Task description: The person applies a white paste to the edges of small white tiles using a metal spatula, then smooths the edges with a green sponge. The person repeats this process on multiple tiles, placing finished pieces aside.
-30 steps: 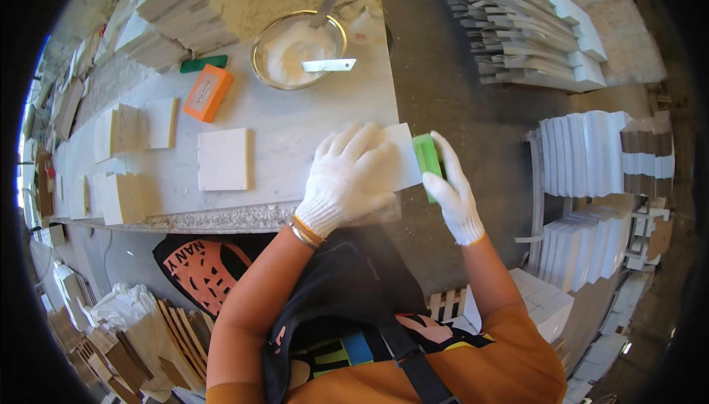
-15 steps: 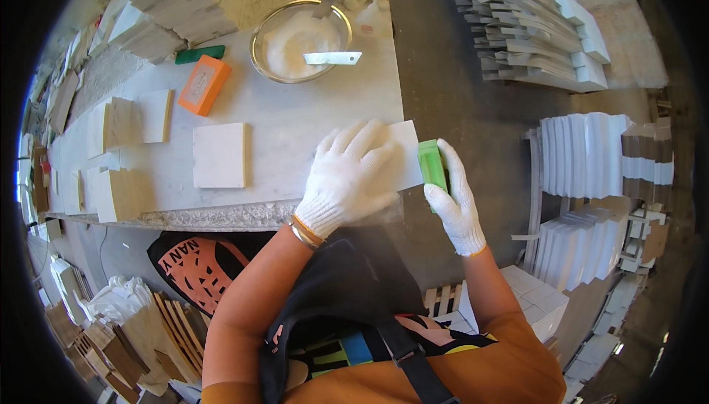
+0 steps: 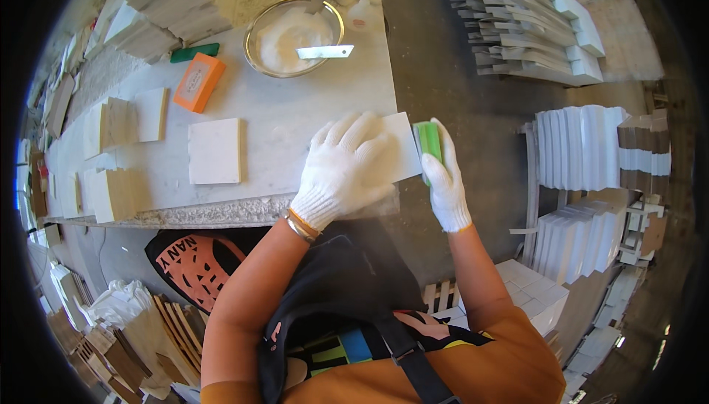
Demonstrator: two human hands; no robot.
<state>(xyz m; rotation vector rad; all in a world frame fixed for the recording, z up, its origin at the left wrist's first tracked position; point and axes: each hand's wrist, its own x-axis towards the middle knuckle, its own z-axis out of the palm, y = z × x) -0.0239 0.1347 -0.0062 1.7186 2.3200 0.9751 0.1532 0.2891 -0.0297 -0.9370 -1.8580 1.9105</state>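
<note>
A white square tile (image 3: 399, 145) lies at the right edge of the stone worktop, its right end overhanging. My left hand (image 3: 344, 160), in a white knit glove, rests flat on it with fingers extended, covering much of its surface. Beyond the overhanging edge, my gloved right hand (image 3: 447, 186) grips a green sanding block (image 3: 428, 142) between thumb and fingers. The block stands on edge along the tile's right side; whether they touch is hard to tell.
Behind my hands sits a metal bowl (image 3: 249, 53) of white paste with two scrapers. To the left are an orange block (image 3: 199, 83), a green block (image 3: 195, 52), a loose tile (image 3: 215, 151) and upright tiles (image 3: 113, 129). Racked tiles (image 3: 580, 148) stand at the right.
My right hand and the sanding block have moved away from me along the tile's edge, and the block is turned a little. The left hand still lies on the tile.
</note>
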